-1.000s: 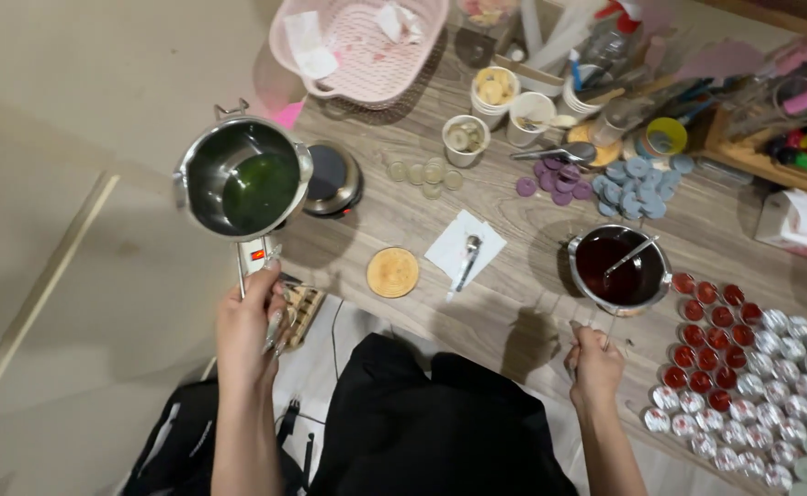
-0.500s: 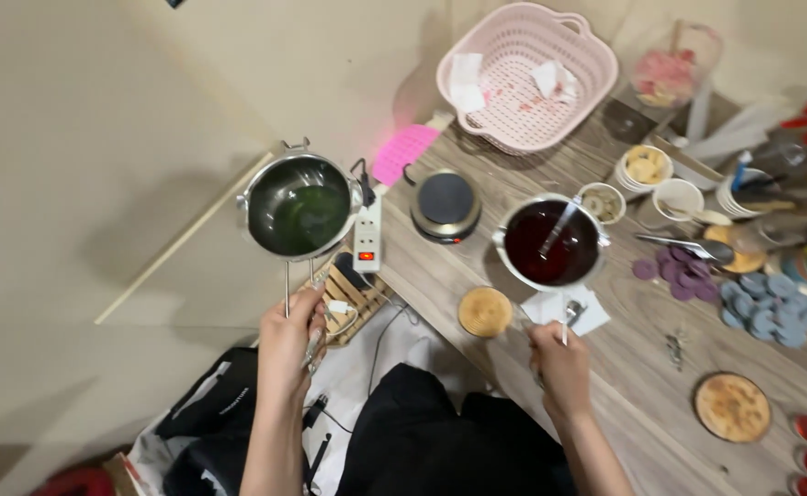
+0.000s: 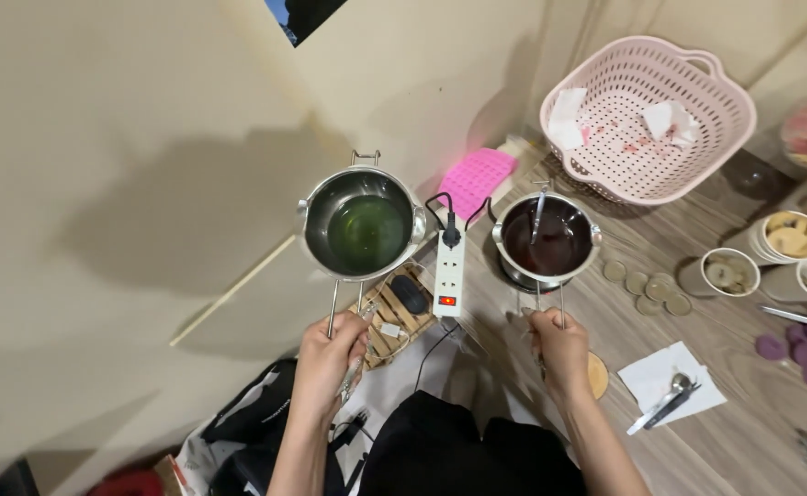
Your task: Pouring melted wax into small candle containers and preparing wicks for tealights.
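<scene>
Head view, left hand: your left hand (image 3: 328, 354), low and left of centre, is closed around the wire handle of the green-liquid pot (image 3: 361, 223), which hangs off the table's edge over the floor.
Head view, right hand: your right hand (image 3: 559, 350) is wrapped around the handle of the dark-red pot (image 3: 547, 238), upper centre.
Just changed: a second ago the dark-red pot stood far right beside the foil cups; half a second ago it was in mid-carry. Now it sits over the small hotplate, which it hides.
Meaning: it looks placed for heating.
Inside: a spoon (image 3: 537, 213) leans in the red liquid.
Between the pots: a white power strip (image 3: 450, 274), its switch lit.
Surroundings: pink basket (image 3: 647, 118) upper right; napkin (image 3: 671, 378) lower right.
</scene>
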